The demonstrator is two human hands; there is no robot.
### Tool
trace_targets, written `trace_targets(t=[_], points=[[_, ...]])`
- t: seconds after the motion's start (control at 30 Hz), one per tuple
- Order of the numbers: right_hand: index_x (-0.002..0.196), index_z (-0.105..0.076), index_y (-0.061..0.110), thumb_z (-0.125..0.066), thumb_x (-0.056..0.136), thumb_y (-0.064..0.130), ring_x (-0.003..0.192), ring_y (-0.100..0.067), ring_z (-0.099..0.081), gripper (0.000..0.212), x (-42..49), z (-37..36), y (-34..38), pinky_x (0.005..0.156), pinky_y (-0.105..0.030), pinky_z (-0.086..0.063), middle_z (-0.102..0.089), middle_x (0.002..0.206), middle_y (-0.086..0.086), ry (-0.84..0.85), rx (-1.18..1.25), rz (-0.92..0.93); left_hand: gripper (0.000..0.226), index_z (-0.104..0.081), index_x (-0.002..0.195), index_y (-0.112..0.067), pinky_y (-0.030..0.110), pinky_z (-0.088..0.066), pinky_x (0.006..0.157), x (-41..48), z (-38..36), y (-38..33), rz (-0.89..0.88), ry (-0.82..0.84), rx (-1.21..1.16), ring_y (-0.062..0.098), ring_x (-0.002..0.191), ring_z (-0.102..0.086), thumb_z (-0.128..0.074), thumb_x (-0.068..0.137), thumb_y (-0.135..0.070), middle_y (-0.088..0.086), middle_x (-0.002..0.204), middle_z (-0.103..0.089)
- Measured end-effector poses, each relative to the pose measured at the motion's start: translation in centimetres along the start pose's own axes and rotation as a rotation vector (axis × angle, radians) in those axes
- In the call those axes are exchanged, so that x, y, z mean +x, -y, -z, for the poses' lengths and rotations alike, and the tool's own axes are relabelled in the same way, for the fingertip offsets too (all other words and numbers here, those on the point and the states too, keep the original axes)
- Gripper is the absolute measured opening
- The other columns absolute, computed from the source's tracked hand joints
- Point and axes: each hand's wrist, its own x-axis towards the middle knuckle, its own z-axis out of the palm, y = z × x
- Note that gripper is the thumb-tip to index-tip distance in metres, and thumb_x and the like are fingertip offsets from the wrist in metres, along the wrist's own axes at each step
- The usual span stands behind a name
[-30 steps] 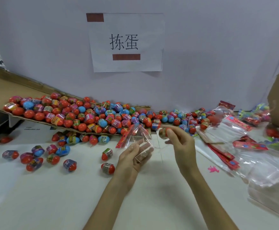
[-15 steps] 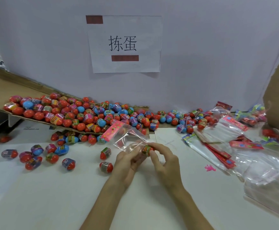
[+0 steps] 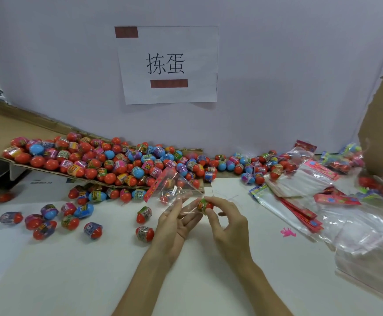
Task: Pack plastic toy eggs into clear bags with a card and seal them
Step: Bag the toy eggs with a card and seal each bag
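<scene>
Head cam: left hand (image 3: 174, 224) pinches the clear bag (image 3: 176, 188) up off the table (image 3: 72, 270), right hand (image 3: 229, 226) grips a red egg (image 3: 205, 205) right at that bag's mouth.

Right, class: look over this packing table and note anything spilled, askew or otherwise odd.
Toy eggs look spilled off the tilted cardboard sheet and lie scattered over the white table at left; one egg sits apart by the far left edge. A pink splat marks the table at right.
</scene>
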Motion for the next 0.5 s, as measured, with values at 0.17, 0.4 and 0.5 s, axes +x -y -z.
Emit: trace_targets(t=[0.17,0.4,0.5], points=[[0.118,-0.068,0.024,-0.069,0.091,-0.002,0.108,-0.007,-0.069,0.037,0.11,0.09,0.11,0.085,-0.017,-0.056,-0.071,0.111,0.018,-0.031,0.123,-0.070,0.037,-0.063,0.135,-0.006,0.035,-0.061,0.091,-0.06,-0.11,0.17,0.043,0.088,0.061,0.033,0.120,-0.069,-0.048,0.107,-0.025,0.022,0.129,-0.070],[0.107,-0.076,0.029,-0.078,0.087,0.005,0.094,-0.010,-0.068,0.032,0.54,0.58,-0.33,0.077,-0.018,-0.051,-0.072,0.103,0.017,-0.085,0.045,-0.135,0.039,-0.059,0.138,-0.008,0.033,-0.060,0.092,0.21,0.49,0.80,0.113,0.186,0.144,0.030,0.123,-0.067,-0.052,0.102,0.004,0.020,0.131,-0.069],[0.100,-0.075,0.028,-0.080,0.085,0.008,0.091,-0.009,-0.069,0.025,0.55,0.62,-0.41,0.078,-0.021,-0.052,-0.074,0.096,0.017,-0.104,0.055,-0.176,0.049,-0.058,0.137,-0.005,0.031,-0.060,0.087,0.23,0.57,0.83,0.132,0.209,0.154,0.033,0.122,-0.068,-0.049,0.095,0.017,0.019,0.132,-0.069]])
